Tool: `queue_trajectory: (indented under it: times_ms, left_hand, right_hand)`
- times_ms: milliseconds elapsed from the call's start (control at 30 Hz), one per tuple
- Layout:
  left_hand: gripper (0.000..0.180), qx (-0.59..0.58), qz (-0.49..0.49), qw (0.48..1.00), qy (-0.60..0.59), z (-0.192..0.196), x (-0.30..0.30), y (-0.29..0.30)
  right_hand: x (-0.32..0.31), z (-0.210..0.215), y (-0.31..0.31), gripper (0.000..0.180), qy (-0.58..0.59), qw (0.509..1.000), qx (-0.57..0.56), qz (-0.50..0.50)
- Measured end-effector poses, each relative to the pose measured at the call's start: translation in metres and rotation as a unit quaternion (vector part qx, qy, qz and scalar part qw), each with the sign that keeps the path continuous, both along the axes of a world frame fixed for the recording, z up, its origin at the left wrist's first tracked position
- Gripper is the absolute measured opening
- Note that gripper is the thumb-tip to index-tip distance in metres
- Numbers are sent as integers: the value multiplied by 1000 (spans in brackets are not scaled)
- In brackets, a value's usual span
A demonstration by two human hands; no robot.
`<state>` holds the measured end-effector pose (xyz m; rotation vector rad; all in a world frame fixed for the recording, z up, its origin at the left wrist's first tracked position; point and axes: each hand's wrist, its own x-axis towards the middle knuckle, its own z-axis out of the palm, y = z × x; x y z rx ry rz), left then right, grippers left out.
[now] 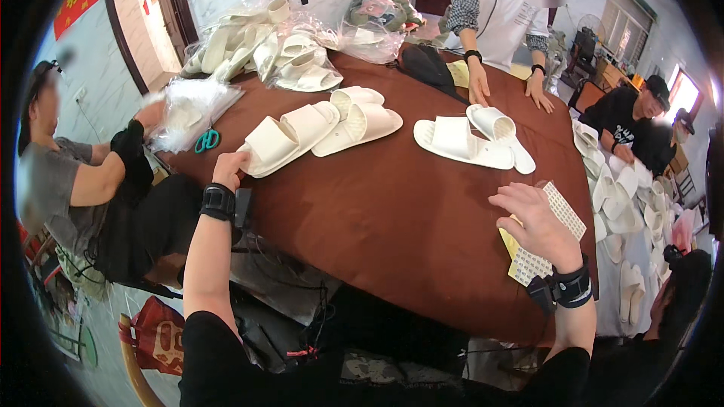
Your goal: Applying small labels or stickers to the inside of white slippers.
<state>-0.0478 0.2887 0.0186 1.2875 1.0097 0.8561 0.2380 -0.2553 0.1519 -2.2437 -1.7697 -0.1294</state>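
Observation:
My left hand (228, 171) is closed on the edge of a cream slipper (270, 148) at the left of the table. More cream slippers (360, 130) lie against it, partly overlapping. My right hand (532, 220) hovers with its fingers spread, holding nothing. Under and beside it are sheets of small labels (566, 211) with a yellow backing, partly hidden by the hand. Farther off, another cream slipper (452, 142) rests flat, with a smaller overlapping pair (494, 123) beside it, near the hand of a person across the table.
Teal scissors (207, 141) lie at the left edge of the brown-covered table (392, 234). Plastic-bagged slippers (294, 56) are heaped at the back left. A seated person at left handles a clear bag (188, 109). On the right, a second table carries many slippers (624, 188).

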Motion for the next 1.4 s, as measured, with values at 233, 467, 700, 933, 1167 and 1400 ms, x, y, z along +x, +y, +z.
queue_trajectory:
  times_ms: [233, 467, 700, 933, 1167, 1400]
  left_hand:
    - [29, -103, -75, 990, -66, 4, 29, -34]
    - [26, -48, -100, 978, -174, 13, 8, -58]
    - [24, -21, -139, 974, -179, 58, -12, -145]
    - [24, -84, -252, 946, -186, 56, 12, -234]
    - [28, -144, -271, 934, -183, 36, 27, -276]
    - [52, -124, -334, 900, -251, 14, 27, -315]
  right_hand:
    - [-8, -5, 1, 36, 50, 998, -18, 16]
    - [-7, -14, 0, 39, 117, 992, -29, 35]
    - [-8, -30, 3, 42, 262, 963, 20, 54]
    - [-25, -70, 41, 55, 596, 790, 143, -17]
    - [-29, -82, 27, 45, 782, 566, 260, -26]
    - [-26, -87, 12, 43, 787, 547, 284, -34]
